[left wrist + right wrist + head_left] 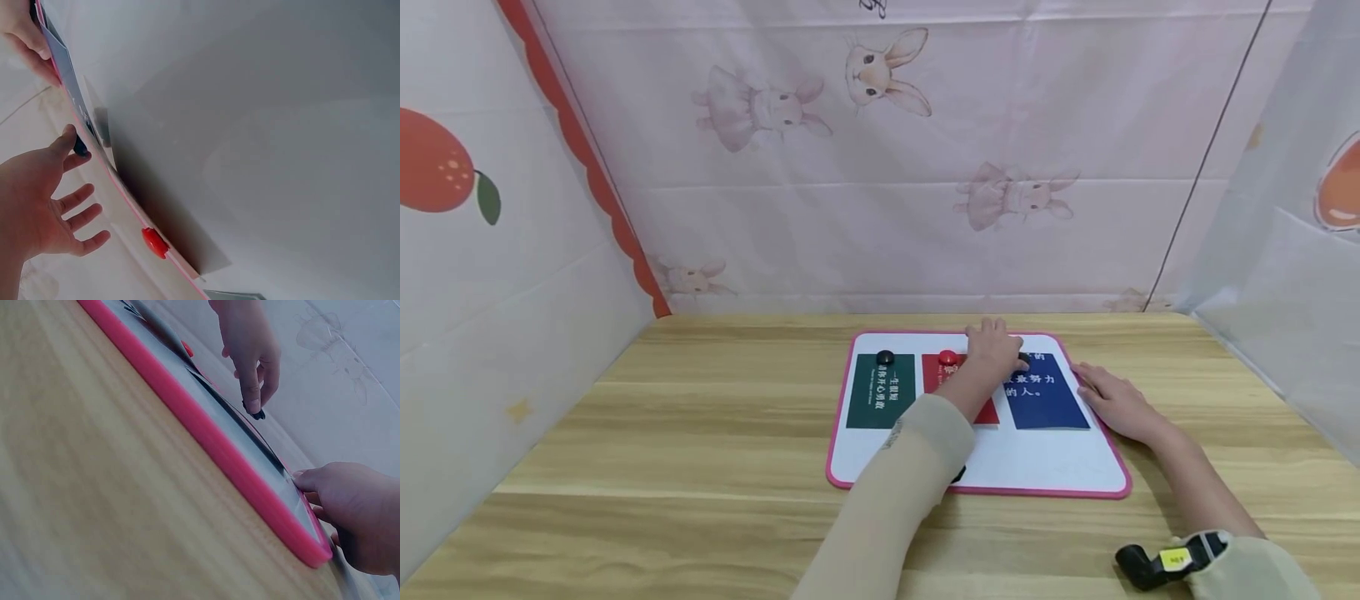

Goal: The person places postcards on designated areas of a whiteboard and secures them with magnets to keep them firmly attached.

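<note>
My left hand [992,346] reaches over the upper part of a pink-edged whiteboard [910,458]. Its thumb and index finger pinch a black magnet [80,147] at the top of a blue card [1047,400]; the other fingers are spread apart. In the right wrist view the black magnet [255,414] shows under the fingertips, by the blue card's edge. My right hand [1112,404] holds the board's right edge, thumb on the front side, fingers along the rim. A green card [868,400] and a partly hidden red card [987,414] also lie on the board.
A black round magnet [885,357] sits on the green card and a red magnet [947,357] on the red card. The board lies on a wooden table [647,467]. Printed fabric [925,233] hangs behind the table and at both sides.
</note>
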